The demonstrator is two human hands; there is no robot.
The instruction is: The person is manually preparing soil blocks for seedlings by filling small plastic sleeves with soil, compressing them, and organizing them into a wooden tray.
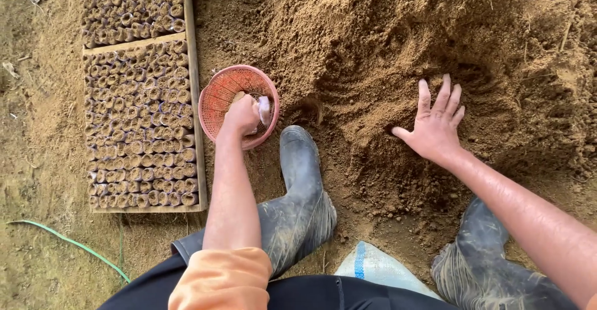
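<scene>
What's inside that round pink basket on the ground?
The left hand reaches into the pink basket, gripping small pale bags. Some soil shows on the mesh; whatever lies beneath the hand is hidden.

You stand on bare brown earth (37, 161) in even daylight; a loose soil mound (398, 36) rises toward twelve to two o'clock.

The left hand (242, 115) hides part of the small pale thing (264, 109) it grips; its kind is unclear.
</scene>
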